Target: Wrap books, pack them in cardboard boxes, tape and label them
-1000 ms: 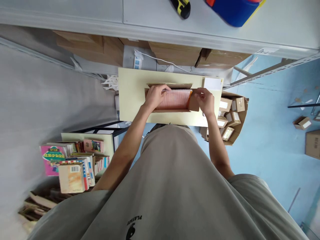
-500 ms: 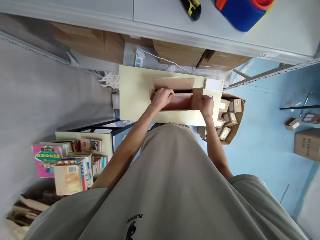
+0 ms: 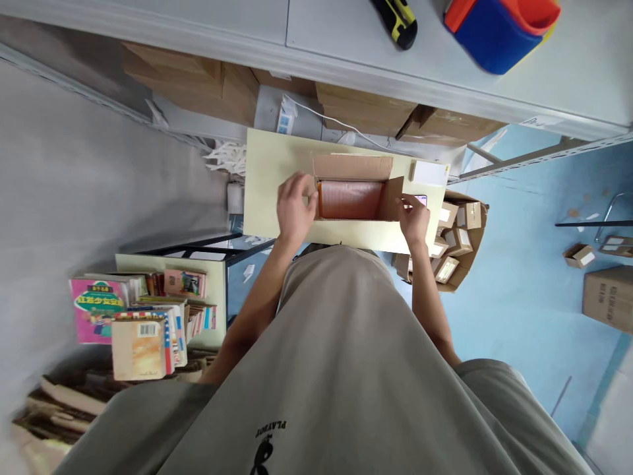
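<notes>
An open cardboard box [image 3: 353,167] stands on the pale yellow tabletop [image 3: 267,178], its flaps spread. Inside it lies a flat reddish package [image 3: 351,199] in what looks like clear wrap. My left hand [image 3: 297,210] is at the box's left flap, fingers curved and apart from the thumb; it is slightly blurred and hides part of that flap. On the other side, my right hand [image 3: 413,218] pinches the outer edge of the right flap [image 3: 390,198]. A phone [image 3: 421,199] lies partly behind my right hand.
A white box [image 3: 429,173] sits at the table's right end. Beyond it a large carton [image 3: 475,245] holds several small parcels. A grey shelf [image 3: 222,30] runs across the front, bearing a utility knife [image 3: 398,25] and a blue-and-red holder [image 3: 494,39]. Books [image 3: 141,343] are stacked at left.
My left hand has come out of the box and moved left to the left flap, uncovering the reddish package. My right hand stays at the right flap. The view has shifted slightly.
</notes>
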`<state>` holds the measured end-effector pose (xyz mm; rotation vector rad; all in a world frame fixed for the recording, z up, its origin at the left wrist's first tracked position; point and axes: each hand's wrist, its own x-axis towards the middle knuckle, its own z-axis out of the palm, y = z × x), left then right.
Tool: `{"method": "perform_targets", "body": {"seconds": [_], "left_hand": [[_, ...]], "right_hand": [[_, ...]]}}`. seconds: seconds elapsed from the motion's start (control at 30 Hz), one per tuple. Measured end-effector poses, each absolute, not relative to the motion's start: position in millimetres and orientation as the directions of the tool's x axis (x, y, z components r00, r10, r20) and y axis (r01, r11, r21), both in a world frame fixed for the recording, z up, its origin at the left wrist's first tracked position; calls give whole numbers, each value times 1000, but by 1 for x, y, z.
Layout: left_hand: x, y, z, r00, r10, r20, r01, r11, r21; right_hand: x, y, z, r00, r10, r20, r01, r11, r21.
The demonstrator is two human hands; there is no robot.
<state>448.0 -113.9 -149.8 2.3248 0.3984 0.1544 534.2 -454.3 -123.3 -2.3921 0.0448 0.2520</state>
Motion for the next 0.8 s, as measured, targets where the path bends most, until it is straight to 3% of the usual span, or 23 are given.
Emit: {"method": "perform_targets", "body": {"seconds": [0.07, 0.1, 0.2, 0.33, 0.4, 0.47, 0.63, 0.7, 0.8], "left_hand": [[429, -99, -153, 901, 421, -103, 347, -559, 753], [423, -97, -155, 896, 410, -169, 375, -498, 782], [418, -103, -156, 935, 242, -260, 337, -377, 862], [420, -121, -146, 974, 23, -227, 210, -483, 850], [422, -126, -144, 972, -17, -235, 185, -566, 803], [426, -127, -149, 969, 33, -244, 214, -605, 767], [458, -120, -175, 933, 306, -188, 331, -529, 781], [474, -113, -182, 932, 320, -169, 319, -507, 800], [488, -104, -186, 952, 230, -200, 295, -524, 799]], "right_hand": [[530, -449, -122, 979, 73, -191, -78, -729, -680], [527, -445, -121, 976, 101, -191, -61, -719, -692], [520, -434, -118, 946, 241, -218, -1, -670, -743], [514, -431, -119, 840, 452, -300, 49, -614, -788], [514, -437, -123, 807, 509, -300, 83, -601, -795], [518, -445, -131, 838, 459, -295, 76, -633, -770], [550, -451, -159, 954, 103, -283, -110, -755, -646], [566, -449, -167, 954, 115, -278, -112, -722, -683], [582, -443, -171, 928, 232, -293, -85, -633, -769]]}}
